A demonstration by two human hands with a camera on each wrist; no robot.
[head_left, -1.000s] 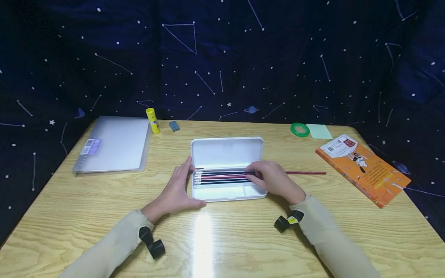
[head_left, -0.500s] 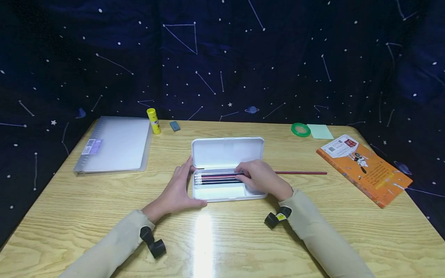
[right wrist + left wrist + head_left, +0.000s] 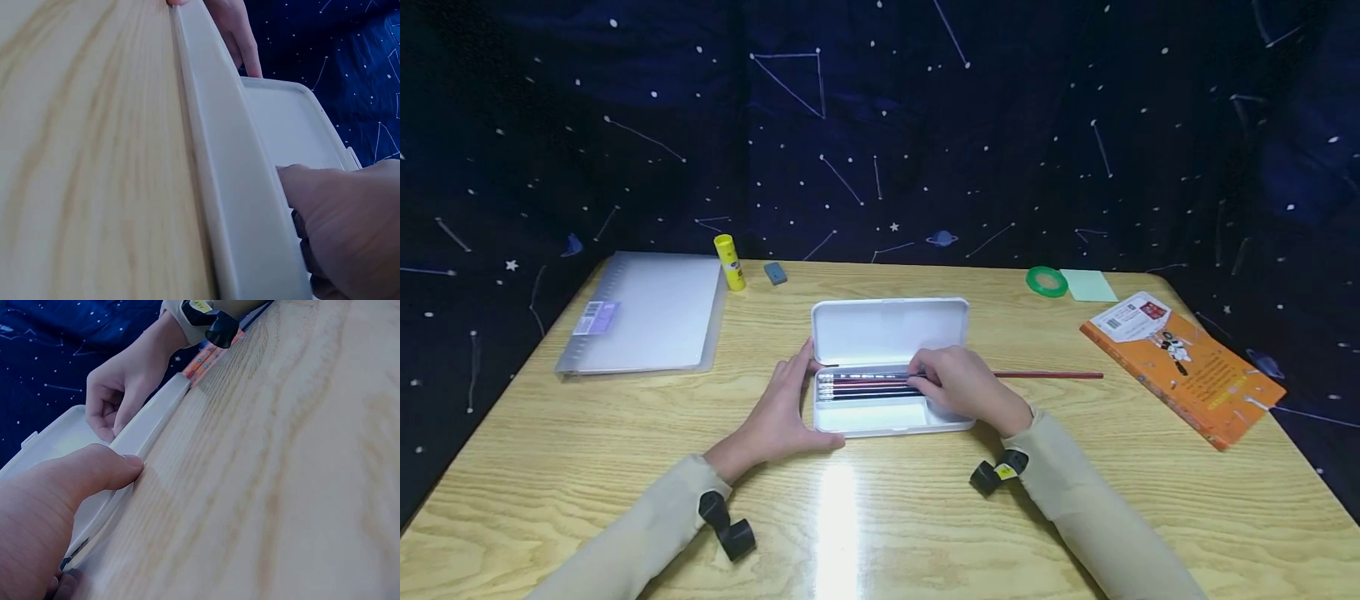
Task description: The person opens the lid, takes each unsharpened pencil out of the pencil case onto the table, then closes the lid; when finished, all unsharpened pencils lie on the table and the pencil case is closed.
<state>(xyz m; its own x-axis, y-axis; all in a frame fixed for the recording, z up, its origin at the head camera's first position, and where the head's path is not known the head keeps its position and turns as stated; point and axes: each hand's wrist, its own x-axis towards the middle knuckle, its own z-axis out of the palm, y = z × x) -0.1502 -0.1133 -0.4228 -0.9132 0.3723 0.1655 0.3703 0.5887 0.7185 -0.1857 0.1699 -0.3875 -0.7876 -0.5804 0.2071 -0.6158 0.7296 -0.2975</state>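
Note:
A white pencil case (image 3: pixel 868 421) lies with its lid (image 3: pixel 891 332) raised. Several dark and red pencils (image 3: pixel 868 388) lie side by side in its rear compartment, white ends leftward. My left hand (image 3: pixel 781 412) grips the case's left end, thumb along the front wall and fingers behind the corner. Inside the case, my right hand (image 3: pixel 966 385) has thumb and forefinger closed together on the pencils; its fingertips are partly hidden. The right wrist view shows that thumb (image 3: pixel 306 187) behind the front wall. A red pencil (image 3: pixel 1048 375) extends right from behind my right hand.
At the left lie a clear-covered ring binder (image 3: pixel 647 312), an upright yellow glue stick (image 3: pixel 730 262) and a blue-grey eraser (image 3: pixel 775 272). Rightward are green tape (image 3: pixel 1047 281), pale green notes (image 3: pixel 1088 285) and an orange book (image 3: pixel 1183 367). A dark starry cloth (image 3: pixel 880 125) hangs behind.
My right hand has slid left along the pencils, then stayed there. White lettering on the rearmost pencil now shows. My left hand and the case have stayed in place.

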